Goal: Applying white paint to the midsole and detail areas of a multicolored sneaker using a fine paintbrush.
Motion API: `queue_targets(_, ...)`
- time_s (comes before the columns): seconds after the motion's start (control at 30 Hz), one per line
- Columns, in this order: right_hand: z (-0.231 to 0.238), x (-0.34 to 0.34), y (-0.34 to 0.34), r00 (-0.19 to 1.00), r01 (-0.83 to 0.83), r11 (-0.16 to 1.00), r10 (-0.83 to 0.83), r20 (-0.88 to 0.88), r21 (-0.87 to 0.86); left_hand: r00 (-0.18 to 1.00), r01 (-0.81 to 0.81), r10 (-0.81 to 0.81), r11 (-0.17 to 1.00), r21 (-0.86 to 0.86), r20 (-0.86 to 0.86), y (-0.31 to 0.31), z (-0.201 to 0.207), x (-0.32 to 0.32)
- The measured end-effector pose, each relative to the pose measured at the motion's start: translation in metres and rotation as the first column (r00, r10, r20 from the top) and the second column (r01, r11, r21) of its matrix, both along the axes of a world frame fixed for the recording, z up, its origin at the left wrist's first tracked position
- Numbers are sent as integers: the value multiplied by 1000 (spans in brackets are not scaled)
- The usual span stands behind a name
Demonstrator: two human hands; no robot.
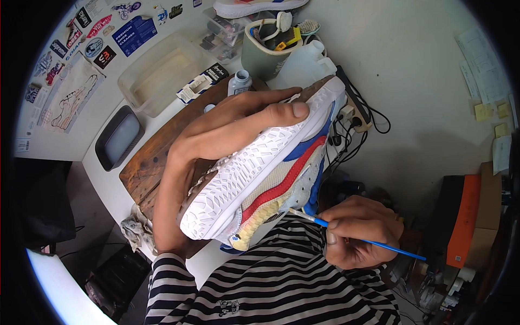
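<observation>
A sneaker (284,176) with a white patterned sole, beige mesh, a red stripe and blue and yellow parts is held tilted in front of me, its sole facing up and left. My left hand (227,124) is wrapped around the sole, with the thumb pressed along its edge. In my right hand (363,233) a thin blue paintbrush (374,244) is pinched between thumb and fingers. The brush tip lies at the shoe's upper, close to the yellow and grey panels; whether it touches the surface is hard to tell.
Behind the shoe lies a dark wooden board (143,170) on a white table. Around it stand a small bottle (239,82), a clear plastic tub (157,76), a grey-green bin (265,54), a white jug (306,65) and a power strip (352,103) with cables. A crumpled rag (140,230) sits at the table edge.
</observation>
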State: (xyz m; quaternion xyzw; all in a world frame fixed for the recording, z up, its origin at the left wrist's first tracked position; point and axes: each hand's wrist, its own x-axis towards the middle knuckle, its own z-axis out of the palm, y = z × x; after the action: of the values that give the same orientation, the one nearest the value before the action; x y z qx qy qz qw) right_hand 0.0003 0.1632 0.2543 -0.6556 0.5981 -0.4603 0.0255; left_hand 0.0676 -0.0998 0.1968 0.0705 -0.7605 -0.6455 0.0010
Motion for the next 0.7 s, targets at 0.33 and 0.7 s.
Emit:
queue_targets(0.33, -2, 2, 2, 998, 54, 998, -55, 28, 6, 1000, -27, 26, 1000, -3, -13, 0, -5, 0)
queue_targets(0.7, -2, -2, 7, 998, 68, 998, -69, 6, 16, 1000, 5, -5, 1000, 17, 28, -2, 9, 2)
